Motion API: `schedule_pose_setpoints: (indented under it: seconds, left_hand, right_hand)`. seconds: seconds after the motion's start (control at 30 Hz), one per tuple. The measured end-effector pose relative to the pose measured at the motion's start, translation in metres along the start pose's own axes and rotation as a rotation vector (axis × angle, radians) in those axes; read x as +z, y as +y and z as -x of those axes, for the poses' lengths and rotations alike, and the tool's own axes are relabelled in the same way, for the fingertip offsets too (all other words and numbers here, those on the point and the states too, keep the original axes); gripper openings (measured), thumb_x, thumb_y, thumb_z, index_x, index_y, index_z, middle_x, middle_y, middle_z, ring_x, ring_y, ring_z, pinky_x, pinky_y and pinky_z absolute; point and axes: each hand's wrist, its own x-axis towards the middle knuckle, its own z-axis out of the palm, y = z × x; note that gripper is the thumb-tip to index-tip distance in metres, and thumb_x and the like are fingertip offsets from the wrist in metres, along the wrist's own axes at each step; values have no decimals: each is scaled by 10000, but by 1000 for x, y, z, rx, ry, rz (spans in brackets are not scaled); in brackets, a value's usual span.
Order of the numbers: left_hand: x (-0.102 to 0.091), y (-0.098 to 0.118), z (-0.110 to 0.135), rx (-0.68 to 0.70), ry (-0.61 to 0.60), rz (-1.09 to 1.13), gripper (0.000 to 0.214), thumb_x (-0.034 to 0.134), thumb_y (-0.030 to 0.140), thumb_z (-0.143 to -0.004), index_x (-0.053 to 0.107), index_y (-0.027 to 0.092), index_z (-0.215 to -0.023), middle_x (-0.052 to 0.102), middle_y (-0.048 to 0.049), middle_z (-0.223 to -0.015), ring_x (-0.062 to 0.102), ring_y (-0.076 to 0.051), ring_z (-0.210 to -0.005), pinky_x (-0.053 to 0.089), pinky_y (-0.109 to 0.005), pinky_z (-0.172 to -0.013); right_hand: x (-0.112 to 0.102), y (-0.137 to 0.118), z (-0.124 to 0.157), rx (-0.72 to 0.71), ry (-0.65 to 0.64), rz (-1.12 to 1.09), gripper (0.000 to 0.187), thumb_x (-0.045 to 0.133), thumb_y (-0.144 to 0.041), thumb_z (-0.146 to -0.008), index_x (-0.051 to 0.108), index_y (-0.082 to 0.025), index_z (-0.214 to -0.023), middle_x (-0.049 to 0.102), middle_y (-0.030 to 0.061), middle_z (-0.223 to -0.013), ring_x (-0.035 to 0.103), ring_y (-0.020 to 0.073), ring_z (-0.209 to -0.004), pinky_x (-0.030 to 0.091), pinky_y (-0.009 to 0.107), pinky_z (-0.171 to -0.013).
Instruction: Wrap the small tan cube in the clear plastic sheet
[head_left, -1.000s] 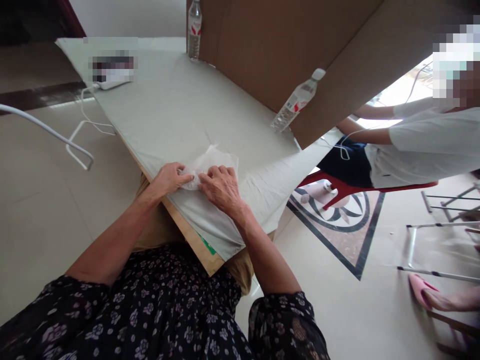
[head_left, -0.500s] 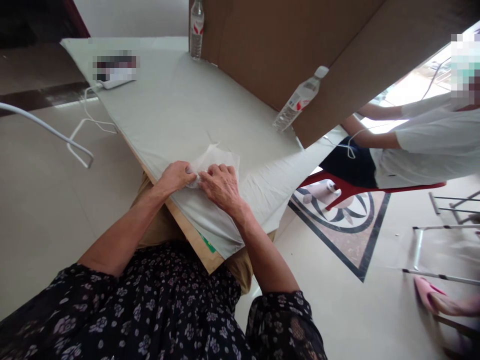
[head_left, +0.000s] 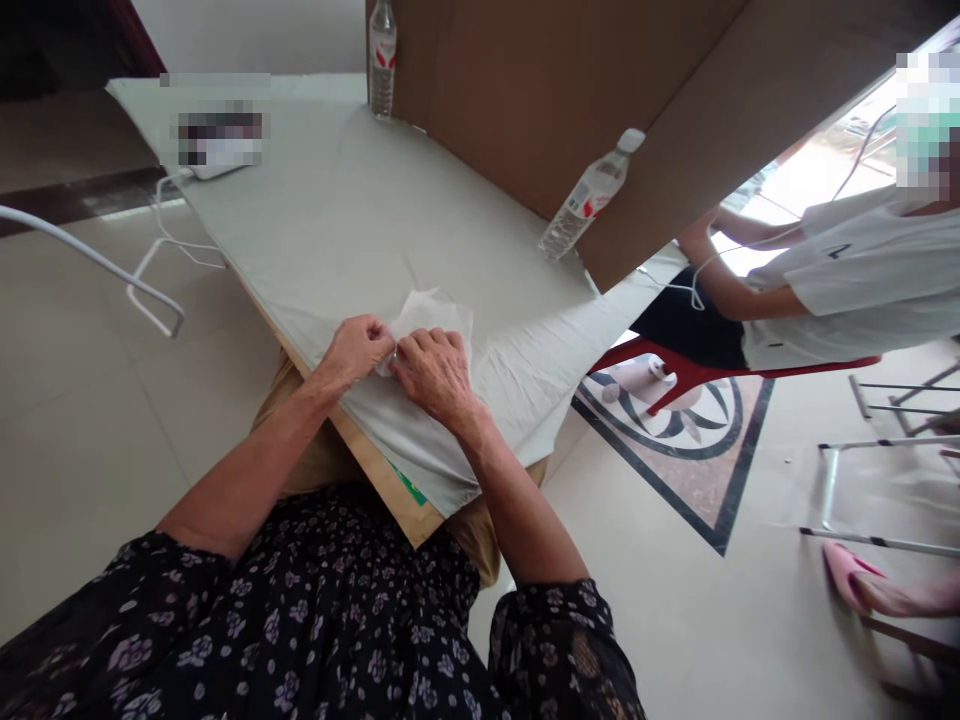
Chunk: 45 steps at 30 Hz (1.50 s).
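Note:
A thin, whitish, see-through plastic bag or sheet (head_left: pixel 431 308) lies crumpled near the table's front corner. My left hand (head_left: pixel 360 347) pinches its near left edge, fingers curled in. Close beside it, my right hand (head_left: pixel 435 370) grips the same edge, knuckles up and fingers bent. The two hands nearly meet at the fingertips, where the film is bunched. What the fingertips hold inside the bunched part is hidden.
A pale cloth covers the table (head_left: pixel 300 220). One bottle (head_left: pixel 382 65) stands against a cardboard panel (head_left: pixel 525 100); another bottle (head_left: pixel 589 200) is by its near end. A white power strip (head_left: pixel 225 165) with a cable lies far left. A person (head_left: pixel 825 270) sits at right.
Both hands stay on the plastic; my left fingers have curled tighter and lifted slightly. The whole view has shifted a little. The seated person's arms have moved.

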Motion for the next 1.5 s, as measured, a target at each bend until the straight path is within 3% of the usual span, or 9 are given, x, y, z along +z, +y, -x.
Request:
schedule_pose_setpoints:
  seconds: [0.23,0.47,0.57,0.77,0.93,1.07,1.17,1.37,1.5]
  left_hand:
    - [2,10,6,-34,-61,200,9,626,164,-710,626,160,-703,591,26,-629,568,-105,-527,497,-199,-465]
    - [-15,15,14,-98,-262,305,321,593,142,-631,741,122,-915,739,-29,-820,700,-149,-672,634,-307,-720]
    - [-13,9,18,52,-243,116,384,593,168,-671,769,135,-1010,760,-37,-909,711,-171,-759,622,-338,-798]
    - [7,-9,23,493,-72,-369,305,548,203,-846,799,162,-1015,734,-88,-969,676,-227,-916,578,-395,-909]
    - [14,-19,22,683,50,-509,264,555,185,-899,789,168,-1022,708,-133,-1163,647,-273,-1119,552,-424,-1022]
    - [16,-20,23,718,35,-506,272,535,143,-898,761,166,-1047,705,-134,-1186,651,-270,-1134,556,-401,-1022]
    - [16,-19,27,699,10,-501,265,539,139,-890,745,175,-1053,696,-128,-1191,658,-261,-1120,562,-386,-1010]
    - [17,-16,34,671,0,-533,268,549,166,-910,744,172,-1094,686,-132,-1181,657,-262,-1080,567,-388,-975]
    - [16,-12,34,689,13,-578,260,563,155,-904,768,170,-1062,699,-143,-1176,629,-295,-1092,541,-441,-1001]
  right_hand:
    - [-6,4,5,8,15,-138,194,538,-279,-1025,707,-200,-1080,753,103,-1145,582,276,-1057,344,411,-932]
    - [-6,9,10,68,68,-276,210,512,-146,-927,684,-202,-1033,780,88,-1034,624,257,-992,379,390,-978]
    - [-4,9,12,69,92,-305,240,503,-110,-881,680,-212,-1006,784,85,-1021,643,251,-988,394,391,-1001]
    - [-2,14,25,95,198,-449,211,528,-139,-885,677,-241,-995,799,55,-1077,697,232,-1063,425,402,-1041]
    - [0,37,51,384,444,-467,172,537,-262,-932,669,-237,-1039,774,92,-1174,698,252,-1103,482,436,-1002]
    - [8,54,68,651,280,-498,425,623,-449,-917,634,-192,-1256,761,130,-1178,704,225,-828,534,407,-829]
    - [15,55,71,713,166,-514,599,631,-555,-924,579,-173,-1383,777,121,-1116,708,228,-808,531,399,-827]
    - [23,49,59,743,149,-520,754,618,-628,-910,524,-131,-1469,769,92,-961,720,266,-888,518,377,-815]
    - [29,49,45,756,220,-575,826,619,-647,-879,477,-132,-1509,747,76,-954,698,247,-860,509,368,-812]
